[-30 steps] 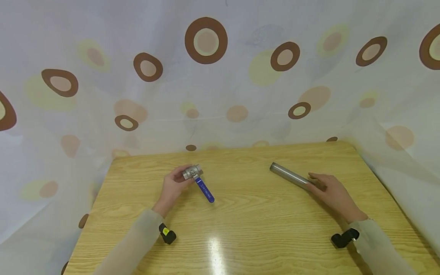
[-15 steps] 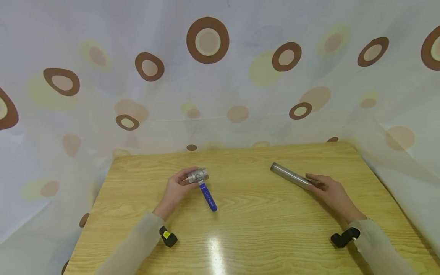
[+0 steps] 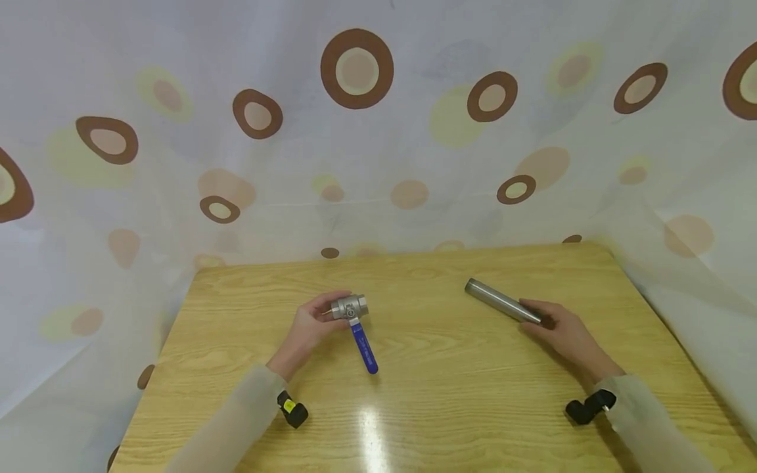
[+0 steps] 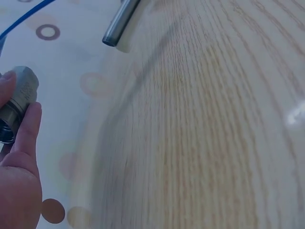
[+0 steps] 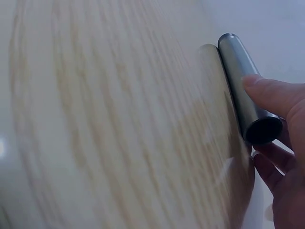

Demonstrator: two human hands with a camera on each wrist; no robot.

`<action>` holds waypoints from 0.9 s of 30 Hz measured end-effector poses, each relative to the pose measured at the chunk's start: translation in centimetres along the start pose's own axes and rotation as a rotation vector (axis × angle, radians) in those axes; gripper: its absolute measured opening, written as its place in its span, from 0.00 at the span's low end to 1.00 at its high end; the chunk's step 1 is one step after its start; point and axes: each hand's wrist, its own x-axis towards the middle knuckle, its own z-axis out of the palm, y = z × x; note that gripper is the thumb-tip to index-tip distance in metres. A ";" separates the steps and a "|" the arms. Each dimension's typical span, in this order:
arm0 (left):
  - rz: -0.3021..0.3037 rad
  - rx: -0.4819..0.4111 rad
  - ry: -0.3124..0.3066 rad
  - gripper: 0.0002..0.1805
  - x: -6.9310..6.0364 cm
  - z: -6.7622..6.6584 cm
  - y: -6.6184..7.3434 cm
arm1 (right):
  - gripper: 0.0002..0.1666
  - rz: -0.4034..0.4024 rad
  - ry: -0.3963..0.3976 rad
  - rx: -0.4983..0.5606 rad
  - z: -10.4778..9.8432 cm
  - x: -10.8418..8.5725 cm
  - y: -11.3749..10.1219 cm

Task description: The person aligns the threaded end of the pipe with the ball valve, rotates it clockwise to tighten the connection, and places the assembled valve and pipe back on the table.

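From my feed I see the left hand [image 3: 312, 325] narrowed on one end of the ball valve [image 3: 352, 305], at left of centre and seemingly raised off the wood; the right hand [image 3: 558, 335] pinches the near end of the metal pipe [image 3: 499, 302], thumb on its upper side; I cannot tell whether the pipe's whole length rests on the table. I judge the valve dense for its size, rigid and hard to damage; I would hold it by the body, since the blue lever [image 3: 365, 348] could swing and shift the balance; the pipe looks stiff, smooth and rather slippery, apt to roll, so I would want thumb and fingers wrapped well around it. The wood-grain table [image 3: 437, 387] looks hard and glossy, with a bright glare [image 3: 372, 440] towards me; a pale curtain [image 3: 414, 144] printed with brown rings hangs behind and along both sides.
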 end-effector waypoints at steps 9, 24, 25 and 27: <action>-0.016 -0.009 -0.051 0.31 -0.3 0.3 0.0 | 0.33 0.002 0.013 0.007 0.2 -0.1 -0.2; 0.003 -0.017 -0.125 0.32 -1.0 1.1 0.5 | 0.30 -0.054 0.010 -0.062 0.6 0.5 -0.6; 0.003 -0.016 -0.126 0.32 -1.0 1.1 0.5 | 0.30 -0.060 0.013 -0.068 0.6 0.6 -0.5; 0.004 -0.013 -0.128 0.32 -1.0 1.1 0.5 | 0.29 -0.074 0.015 -0.079 0.5 0.6 -0.4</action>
